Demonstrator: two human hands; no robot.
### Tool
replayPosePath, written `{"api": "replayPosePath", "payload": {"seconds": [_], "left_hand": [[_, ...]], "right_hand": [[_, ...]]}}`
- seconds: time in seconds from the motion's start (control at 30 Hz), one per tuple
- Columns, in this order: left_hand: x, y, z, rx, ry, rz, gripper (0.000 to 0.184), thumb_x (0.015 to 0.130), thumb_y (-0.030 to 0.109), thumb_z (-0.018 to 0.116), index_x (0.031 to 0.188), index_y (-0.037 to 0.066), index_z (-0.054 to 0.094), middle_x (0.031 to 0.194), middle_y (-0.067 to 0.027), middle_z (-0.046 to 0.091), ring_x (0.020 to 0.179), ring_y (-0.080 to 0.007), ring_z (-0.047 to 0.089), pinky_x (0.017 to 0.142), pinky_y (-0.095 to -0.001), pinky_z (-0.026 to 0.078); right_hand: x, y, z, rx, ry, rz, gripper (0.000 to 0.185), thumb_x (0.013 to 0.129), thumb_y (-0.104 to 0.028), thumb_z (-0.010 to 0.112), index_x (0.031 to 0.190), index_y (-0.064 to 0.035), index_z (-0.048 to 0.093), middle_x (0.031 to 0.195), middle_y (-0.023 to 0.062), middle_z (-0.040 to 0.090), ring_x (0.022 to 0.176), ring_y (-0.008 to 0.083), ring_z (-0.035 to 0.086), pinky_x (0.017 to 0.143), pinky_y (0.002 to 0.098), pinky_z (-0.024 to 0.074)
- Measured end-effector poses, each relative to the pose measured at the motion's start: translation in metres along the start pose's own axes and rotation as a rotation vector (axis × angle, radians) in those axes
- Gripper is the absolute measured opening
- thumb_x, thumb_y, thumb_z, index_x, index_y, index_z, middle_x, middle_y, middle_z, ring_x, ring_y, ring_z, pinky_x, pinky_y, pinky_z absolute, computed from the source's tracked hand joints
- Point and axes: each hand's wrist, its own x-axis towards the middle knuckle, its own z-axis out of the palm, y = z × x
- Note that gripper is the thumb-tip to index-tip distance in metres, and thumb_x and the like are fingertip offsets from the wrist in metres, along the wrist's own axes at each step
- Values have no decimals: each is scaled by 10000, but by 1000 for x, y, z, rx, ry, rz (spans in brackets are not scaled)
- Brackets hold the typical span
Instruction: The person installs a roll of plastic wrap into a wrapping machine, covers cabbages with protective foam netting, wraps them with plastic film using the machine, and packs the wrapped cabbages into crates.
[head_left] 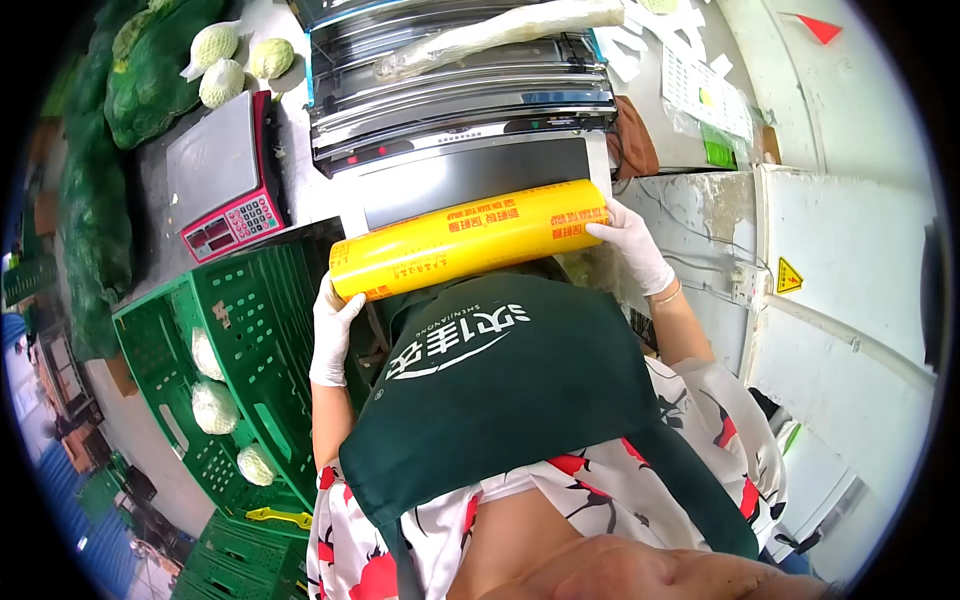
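Observation:
A large yellow roll of cling film (pixel 465 237) with red print lies across in front of my green apron, its right end a little higher in view. My left hand (pixel 335 318), in a white glove, grips the roll's left end, with the thumb on top. At the right end my right hand (pixel 632 243), also gloved, closes on the roll, thumb over the near side. The fingers beneath the roll are hidden. Just beyond it is the dark flat plate of a wrapping machine (pixel 480 180), and a whitish wrapped roll (pixel 500 38) rests on the machine's upper bars.
At the left stands a red-edged digital scale (pixel 215 170), with net-wrapped vegetables (pixel 222 82) behind it. Green crates (pixel 265 330) holding several wrapped vegetables are stacked by my left arm. A white wall with a yellow warning sign (pixel 789 275) rises on the right.

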Motion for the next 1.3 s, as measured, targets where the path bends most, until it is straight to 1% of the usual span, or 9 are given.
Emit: {"api": "replayPosePath", "payload": {"seconds": [0.13, 0.33, 0.63, 0.73, 0.83, 0.93, 1.13, 1.23, 1.3], "left_hand": [[-1, 0, -2, 22, 7, -3, 567, 886, -43, 677, 1412, -5, 469, 1329, -69, 604, 1247, -172, 562, 1112, -324, 396], [-1, 1, 2, 17, 7, 14, 566, 889, -23, 692, 1410, -5, 470, 1314, -71, 612, 1230, -171, 571, 1104, -320, 405], [-4, 3, 0, 2, 16, 0, 557, 899, -32, 678, 1414, -6, 468, 1311, -68, 611, 1213, -158, 580, 1081, -306, 429], [-3, 1, -1, 4, 13, 4, 561, 898, -32, 680, 1416, -4, 467, 1314, -65, 610, 1216, -158, 578, 1084, -307, 428], [-3, 1, 0, 7, 16, -3, 565, 895, -35, 682, 1417, -1, 467, 1316, -64, 610, 1219, -158, 576, 1086, -307, 425], [-4, 1, 0, 3, 17, -4, 562, 894, -40, 681, 1414, 1, 471, 1317, -64, 610, 1218, -159, 576, 1088, -307, 420], [-5, 0, -3, 8, 9, -7, 551, 888, -48, 681, 1399, -2, 480, 1312, -62, 610, 1219, -161, 573, 1095, -308, 410], [-4, 3, -1, 7, 10, -12, 552, 885, -51, 683, 1397, -4, 481, 1309, -60, 611, 1221, -160, 572, 1098, -312, 407], [-4, 5, 0, 1, 10, -19, 552, 883, -52, 684, 1395, -4, 482, 1306, -59, 611, 1221, -159, 571, 1100, -314, 407]], "right_hand": [[2, -6, 11, 188, 182, 65, 444, 997, -189, 612, 1357, 67, 557, 1228, 49, 652, 1100, 103, 591, 962, 243, 445], [11, 14, -7, -25, 233, 68, 380, 998, -252, 623, 1183, 75, 676, 1067, 33, 685, 994, 77, 574, 909, 237, 439], [6, 8, -17, 267, -35, -6, 423, 1007, -153, 568, 1337, 111, 546, 1315, 111, 618, 1192, 158, 571, 1028, 288, 427], [5, 2, -9, 283, 50, 58, 409, 1004, -173, 583, 1311, 98, 579, 1257, 93, 641, 1139, 135, 575, 997, 269, 430], [10, 0, -1, -3, 200, 155, 402, 1003, -195, 595, 1285, 92, 604, 1196, 72, 655, 1084, 114, 568, 964, 251, 429], [13, 9, -14, -148, 120, 115, 401, 1006, -212, 600, 1266, 92, 617, 1152, 50, 657, 1041, 94, 555, 937, 241, 427], [5, -6, -15, 45, -59, 39, 398, 1007, -193, 590, 1295, 81, 602, 1182, 45, 661, 1099, 113, 573, 1010, 253, 416], [4, -11, -27, -199, -98, 84, 484, 1026, -175, 579, 1452, 33, 486, 1377, 103, 603, 1271, 137, 534, 1094, 297, 395], [0, -16, -20, -621, 134, -65, 384, 991, -133, 607, 1356, -16, 581, 1255, 92, 655, 1189, 162, 585, 1019, 297, 440]]}}
